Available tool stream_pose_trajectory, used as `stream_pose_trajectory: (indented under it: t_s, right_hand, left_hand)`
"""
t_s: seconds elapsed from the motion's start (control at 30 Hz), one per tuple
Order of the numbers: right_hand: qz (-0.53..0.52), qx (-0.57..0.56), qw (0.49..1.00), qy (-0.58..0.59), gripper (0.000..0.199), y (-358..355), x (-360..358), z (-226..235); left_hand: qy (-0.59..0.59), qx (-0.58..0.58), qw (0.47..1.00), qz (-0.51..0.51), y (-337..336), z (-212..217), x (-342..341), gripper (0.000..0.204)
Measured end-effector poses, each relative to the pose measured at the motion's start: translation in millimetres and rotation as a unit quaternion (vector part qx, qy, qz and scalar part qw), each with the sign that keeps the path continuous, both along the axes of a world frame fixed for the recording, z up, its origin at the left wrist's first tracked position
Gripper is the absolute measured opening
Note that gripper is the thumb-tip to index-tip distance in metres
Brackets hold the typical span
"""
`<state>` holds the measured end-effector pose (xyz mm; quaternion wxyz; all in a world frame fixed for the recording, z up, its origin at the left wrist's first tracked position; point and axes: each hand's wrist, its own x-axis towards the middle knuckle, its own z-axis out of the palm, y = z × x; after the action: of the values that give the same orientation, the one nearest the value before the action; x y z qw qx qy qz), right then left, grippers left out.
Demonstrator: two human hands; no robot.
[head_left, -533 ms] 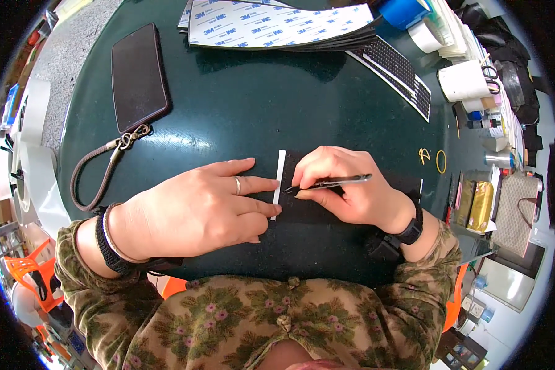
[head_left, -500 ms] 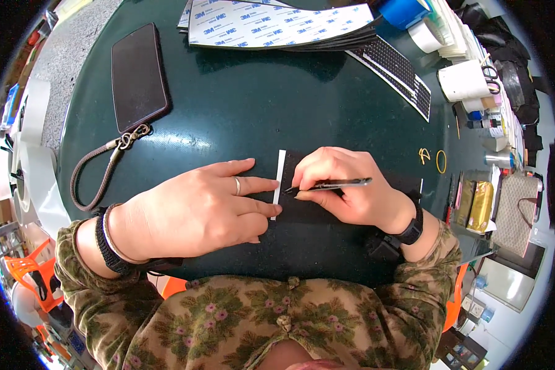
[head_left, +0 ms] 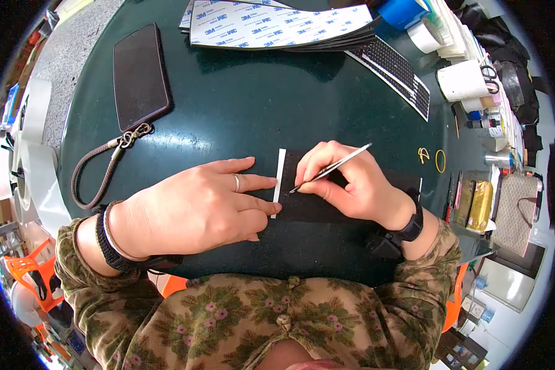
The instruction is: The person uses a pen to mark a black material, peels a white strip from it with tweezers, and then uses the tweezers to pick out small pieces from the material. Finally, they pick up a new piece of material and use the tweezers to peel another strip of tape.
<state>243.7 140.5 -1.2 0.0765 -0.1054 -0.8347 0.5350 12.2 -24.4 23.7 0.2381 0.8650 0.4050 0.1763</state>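
Note:
A black sheet (head_left: 314,213) with a white strip (head_left: 279,179) along its left edge lies on the dark green table before me. My left hand (head_left: 197,206) rests flat with fingers stretched out, the fingertips touching that white strip; a ring is on one finger. Pinched between thumb and fingers of my right hand (head_left: 351,182) is a pair of slim metal tweezers (head_left: 339,163), slanting up to the right. Their tip meets the sheet just right of the strip, by some small pale specks. The right hand covers part of the sheet.
A phone (head_left: 140,77) with a corded strap (head_left: 98,179) lies at the left. At the back sit white-backed sheets (head_left: 277,24) and a perforated black sheet (head_left: 391,68). Tape rolls (head_left: 425,35), rubber bands (head_left: 440,161) and a gold pouch (head_left: 480,205) line the right side.
My right hand has turned the tweezers, so their back end now points higher and they show edge-on. The left hand has barely moved.

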Motion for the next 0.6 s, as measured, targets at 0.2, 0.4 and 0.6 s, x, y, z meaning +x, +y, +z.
stream_pose_trajectory:
  t_s: [0.2,0.4,0.6]
  right_hand:
    - [0.057,0.116,0.987,0.090,0.025,-1.6,-4.6,2.4]
    - [0.052,0.123,0.987,0.093,0.027,-1.9,-4.1,3.0]
    - [0.068,0.139,0.983,0.099,0.026,-3.4,-5.2,5.8]
  left_hand:
    - [0.003,0.014,1.000,-0.008,-0.4,0.7,-0.1,0.021]
    - [-0.003,0.003,1.000,0.001,-0.8,-0.5,0.2,0.023]
    - [-0.002,-0.004,1.000,0.001,-0.3,0.8,-0.1,0.023]
